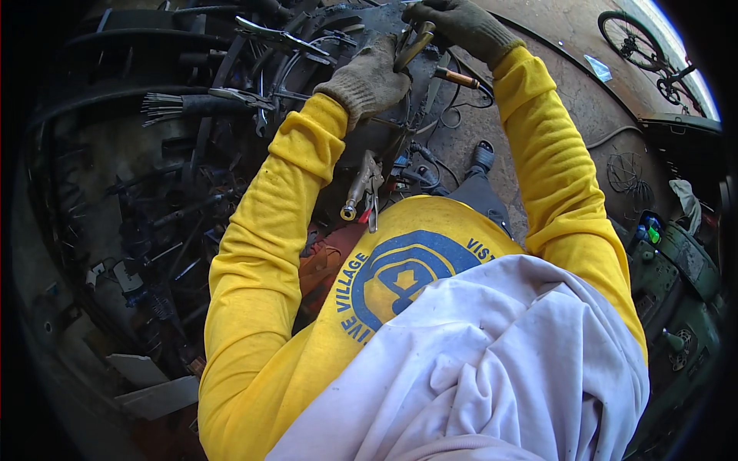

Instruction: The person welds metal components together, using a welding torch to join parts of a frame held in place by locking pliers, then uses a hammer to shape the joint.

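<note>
Both my hands wear grey-brown knit work gloves and meet at the far edge of a dark metal workbench (400, 100). My left hand (370, 81) is closed round a brass-coloured, bar-like metal piece (416, 48), which sticks up beyond its fingers. Just beyond it, to the right, my right hand (461, 29) has its fingers curled at the top edge of the view. What those fingers grip is cut off or hidden. Nearer to me, a pair of locking pliers (361, 187) hangs at the bench's near edge. An orange-brown handle (457, 77) juts out right of the bench.
More locking pliers (280, 37) lie at the far left, near a bundle of thin rods (163, 107) in a dark tube. Dark metal parts and tools crowd the left side. Cables (453, 115) run to the floor. A bicycle (634, 42) and green machinery (676, 307) stand right.
</note>
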{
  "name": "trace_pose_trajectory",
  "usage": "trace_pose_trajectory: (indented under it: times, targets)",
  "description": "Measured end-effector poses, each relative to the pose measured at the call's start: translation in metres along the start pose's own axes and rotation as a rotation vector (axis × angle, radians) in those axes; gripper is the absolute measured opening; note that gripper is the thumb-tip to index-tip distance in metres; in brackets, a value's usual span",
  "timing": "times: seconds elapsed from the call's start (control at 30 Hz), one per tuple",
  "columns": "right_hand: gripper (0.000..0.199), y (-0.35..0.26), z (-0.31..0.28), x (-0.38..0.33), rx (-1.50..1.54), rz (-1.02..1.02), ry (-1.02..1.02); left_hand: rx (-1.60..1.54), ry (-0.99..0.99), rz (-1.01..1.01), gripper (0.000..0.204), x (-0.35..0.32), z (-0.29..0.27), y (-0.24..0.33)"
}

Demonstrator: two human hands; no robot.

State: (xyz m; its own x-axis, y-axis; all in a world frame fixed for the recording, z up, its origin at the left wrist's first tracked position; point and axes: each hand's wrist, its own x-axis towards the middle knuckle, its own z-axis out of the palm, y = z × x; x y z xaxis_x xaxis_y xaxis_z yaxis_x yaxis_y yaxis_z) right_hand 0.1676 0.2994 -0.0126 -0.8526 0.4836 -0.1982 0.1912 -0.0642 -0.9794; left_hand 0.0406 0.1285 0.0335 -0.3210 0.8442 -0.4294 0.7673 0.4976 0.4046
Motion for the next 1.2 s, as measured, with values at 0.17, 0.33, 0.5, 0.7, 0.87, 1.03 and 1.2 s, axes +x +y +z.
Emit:
trace_pose_trajectory:
  times: [0.17, 0.33, 0.5, 0.7, 0.87, 1.03, 1.2]
  targets:
    - [0.035, 0.002, -0.002, 0.001, 0.052, -0.127, -0.100, -0.004, 0.022, 0.033, 0.065, 0.003, 0.002, -0.008]
    - [0.036, -0.005, -0.006, 0.002, -0.137, -0.106, -0.052, 0.016, -0.011, 0.061, 0.065, 0.006, 0.001, -0.010]
    - [0.044, -0.003, 0.012, 0.007, -0.273, -0.058, 0.130, 0.000, -0.019, 0.061, 0.065, 0.009, 0.002, -0.019]
    - [0.104, 0.056, 0.032, -0.022, 0.230, -0.400, -0.082, 0.045, 0.073, 0.148, 0.049, 0.010, 0.007, -0.022]
    - [0.127, 0.030, 0.073, -0.030, 0.113, -0.349, 0.244, -0.002, 0.122, 0.544, 0.070, 0.032, 0.017, -0.041]
    - [0.106, 0.019, 0.094, -0.023, 0.388, -0.258, 0.392, 0.257, -0.034, 0.781, 0.048, 0.038, 0.009, -0.028]
    - [0.089, 0.024, 0.099, -0.020, 0.601, -0.281, 0.410, 0.249, -0.030, 0.593, 0.040, 0.031, 0.006, -0.023]
